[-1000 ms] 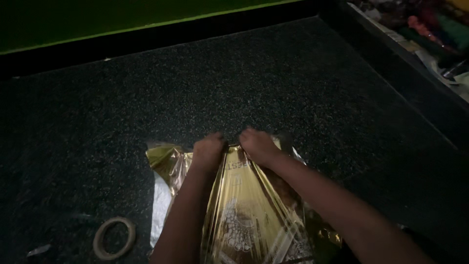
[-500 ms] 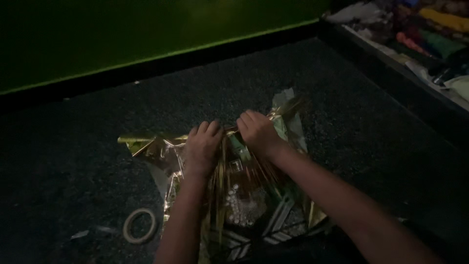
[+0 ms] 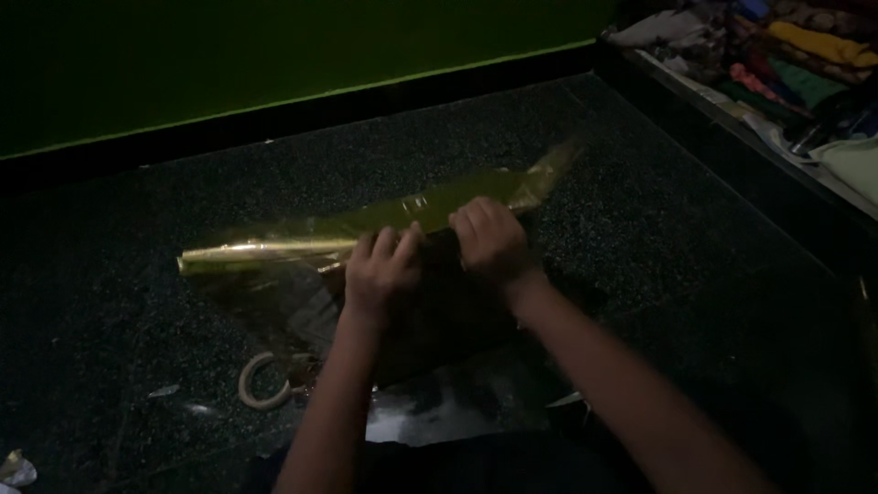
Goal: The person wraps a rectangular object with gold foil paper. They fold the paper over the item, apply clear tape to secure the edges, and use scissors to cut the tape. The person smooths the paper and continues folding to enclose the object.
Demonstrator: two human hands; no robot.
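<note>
gold foil sheet [image 3: 384,220] rolled, crinkled, held flat.

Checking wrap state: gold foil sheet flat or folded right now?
Folded: the gold foil sheet doubles over in a raised ridge, pressed by left hand and right hand.

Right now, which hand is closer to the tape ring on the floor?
Left. The left hand grips the gold foil sheet just above the tape ring; the right hand holds the foil farther away to the right.

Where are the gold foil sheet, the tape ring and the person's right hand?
gold foil sheet [image 3: 274,249]: head view, on its shiny folded edge.
tape ring [image 3: 249,386]: head view, on its left rim.
right hand [image 3: 489,240]: head view, on its back.
</note>
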